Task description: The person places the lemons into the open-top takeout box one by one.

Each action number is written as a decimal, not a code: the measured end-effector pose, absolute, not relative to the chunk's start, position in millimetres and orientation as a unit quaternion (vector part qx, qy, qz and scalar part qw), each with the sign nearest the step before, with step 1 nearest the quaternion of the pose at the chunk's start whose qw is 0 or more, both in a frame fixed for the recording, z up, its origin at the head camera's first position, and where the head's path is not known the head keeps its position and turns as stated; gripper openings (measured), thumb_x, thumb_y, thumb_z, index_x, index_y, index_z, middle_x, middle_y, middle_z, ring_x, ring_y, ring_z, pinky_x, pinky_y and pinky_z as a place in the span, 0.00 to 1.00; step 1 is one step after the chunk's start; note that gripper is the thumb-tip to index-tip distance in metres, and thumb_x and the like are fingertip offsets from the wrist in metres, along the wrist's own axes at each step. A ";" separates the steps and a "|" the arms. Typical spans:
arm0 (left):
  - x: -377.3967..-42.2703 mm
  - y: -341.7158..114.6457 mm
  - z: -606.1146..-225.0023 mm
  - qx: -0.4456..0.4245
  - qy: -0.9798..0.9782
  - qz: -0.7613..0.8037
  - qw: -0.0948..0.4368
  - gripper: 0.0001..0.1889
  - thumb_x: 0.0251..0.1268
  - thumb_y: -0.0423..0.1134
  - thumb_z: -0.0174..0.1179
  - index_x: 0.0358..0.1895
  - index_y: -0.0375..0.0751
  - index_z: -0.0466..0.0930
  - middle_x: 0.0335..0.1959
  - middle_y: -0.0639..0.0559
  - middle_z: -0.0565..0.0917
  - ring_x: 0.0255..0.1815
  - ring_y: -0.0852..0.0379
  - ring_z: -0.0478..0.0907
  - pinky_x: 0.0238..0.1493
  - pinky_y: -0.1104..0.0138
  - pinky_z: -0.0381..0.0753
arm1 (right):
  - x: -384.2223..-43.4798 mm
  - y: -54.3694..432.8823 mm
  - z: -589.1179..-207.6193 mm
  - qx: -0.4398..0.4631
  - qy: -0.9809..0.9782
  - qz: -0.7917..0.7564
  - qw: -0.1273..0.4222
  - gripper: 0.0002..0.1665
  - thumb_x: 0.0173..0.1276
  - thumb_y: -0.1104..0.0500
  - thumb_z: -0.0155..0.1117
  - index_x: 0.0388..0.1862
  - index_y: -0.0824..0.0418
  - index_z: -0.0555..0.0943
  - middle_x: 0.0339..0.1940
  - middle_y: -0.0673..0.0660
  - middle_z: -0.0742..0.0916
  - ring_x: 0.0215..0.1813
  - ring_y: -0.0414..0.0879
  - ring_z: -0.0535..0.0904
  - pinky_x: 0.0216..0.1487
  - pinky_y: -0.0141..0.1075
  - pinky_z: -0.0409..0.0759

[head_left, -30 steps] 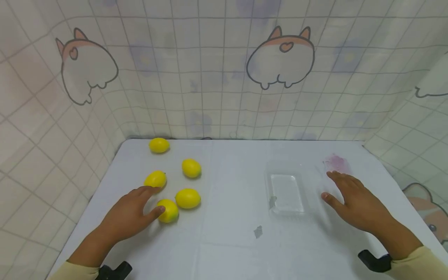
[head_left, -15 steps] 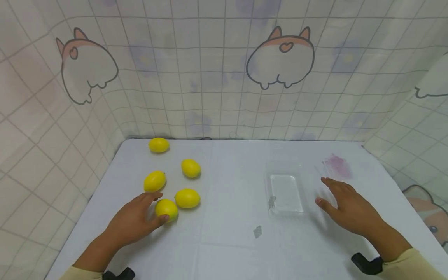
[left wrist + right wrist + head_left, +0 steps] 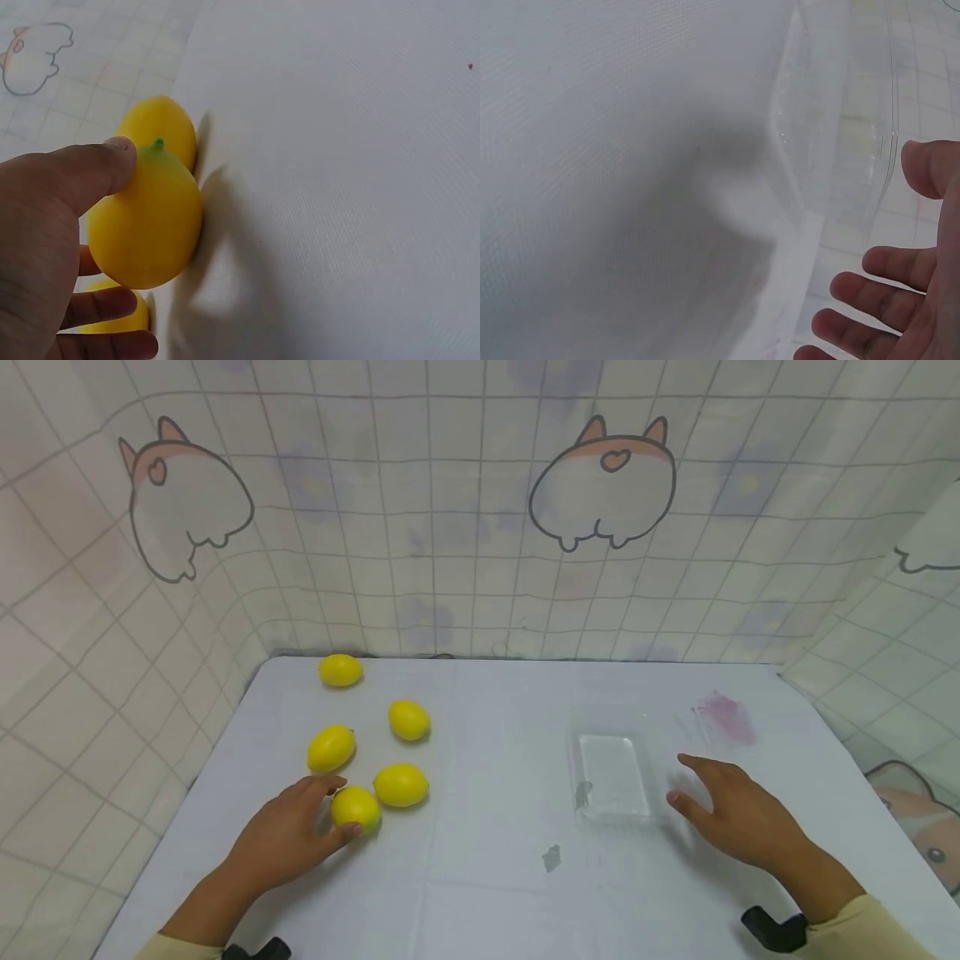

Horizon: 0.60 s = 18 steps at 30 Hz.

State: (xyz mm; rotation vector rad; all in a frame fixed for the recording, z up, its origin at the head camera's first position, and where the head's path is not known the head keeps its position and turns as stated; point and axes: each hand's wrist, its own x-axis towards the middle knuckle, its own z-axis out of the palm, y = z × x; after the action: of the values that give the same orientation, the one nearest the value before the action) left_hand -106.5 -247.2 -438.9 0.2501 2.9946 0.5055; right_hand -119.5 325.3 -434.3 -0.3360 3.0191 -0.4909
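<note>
In the head view, a clear tray (image 3: 611, 774) is resting on the white table (image 3: 495, 910). Left of the tray, about level with its near end, the left hand (image 3: 288, 835) is gripping the nearest lemon (image 3: 356, 810); four other lemons (image 3: 401, 785) are also lying to the tray's left, one reaching past its far edge. The right hand (image 3: 742, 814) is hovering just right of the tray, fingers relaxed. In the left wrist view, the thumb is touching the gripped lemon near its green tip. In the right wrist view, the loosely extended fingers (image 3: 877, 296) are standing just beside the tray, apart from its rim.
</note>
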 end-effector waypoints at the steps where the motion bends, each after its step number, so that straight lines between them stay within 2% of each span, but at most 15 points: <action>1: -106.4 -247.7 -439.5 0.082 0.981 0.168 0.050 0.42 0.59 0.67 0.68 0.67 0.40 0.73 0.65 0.41 0.78 0.65 0.37 0.74 0.62 0.39 0.74 | -119.8 325.2 -435.1 -0.109 0.981 -0.159 0.031 0.46 0.76 0.30 0.51 0.76 0.64 0.67 0.71 0.70 0.74 0.72 0.72 0.65 0.63 0.72 0.66; 8: -104.9 -249.7 -441.3 0.077 0.978 0.183 0.068 0.42 0.60 0.68 0.67 0.68 0.41 0.74 0.60 0.42 0.81 0.60 0.40 0.78 0.59 0.41 0.77 | -120.0 323.3 -435.9 -0.111 0.982 -0.153 0.027 0.42 0.77 0.34 0.55 0.74 0.64 0.71 0.69 0.71 0.76 0.70 0.71 0.67 0.61 0.71 0.69; 18: -105.2 -251.3 -441.0 0.078 0.975 0.194 0.077 0.41 0.60 0.63 0.69 0.70 0.42 0.73 0.64 0.42 0.79 0.63 0.40 0.76 0.61 0.42 0.75 | -120.1 320.0 -435.7 -0.111 0.983 -0.146 0.024 0.39 0.77 0.34 0.53 0.71 0.62 0.74 0.67 0.69 0.79 0.69 0.70 0.69 0.59 0.70 0.71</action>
State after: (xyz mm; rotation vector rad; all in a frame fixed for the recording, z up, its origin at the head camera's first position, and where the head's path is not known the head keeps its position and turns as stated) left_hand -105.2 -251.3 -441.0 0.2349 2.9203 0.5797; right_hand -120.1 320.0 -435.7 -0.3431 3.0418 -0.4522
